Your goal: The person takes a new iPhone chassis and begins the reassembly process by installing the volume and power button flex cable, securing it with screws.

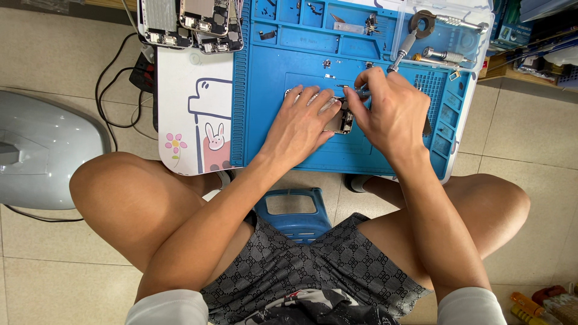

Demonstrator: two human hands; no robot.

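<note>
An opened phone body (342, 120) lies on a blue work mat (271, 78), mostly covered by my hands. My left hand (301, 123) rests flat on it with fingers spread, pinning it down. Just to the right, my right hand (388, 108) pinches a thin metal tool (361, 92) whose tip sits over the phone's upper edge. Small screws and metal bits (328, 62) lie on the mat above the hands.
Several stripped phone frames (192, 24) are stacked at the table's top left. Screwdrivers (442, 55) and a clear tray (463, 30) sit top right. The white table (186, 78) has a cartoon print. A blue stool (295, 210) stands between my knees; cables (114, 90) trail left.
</note>
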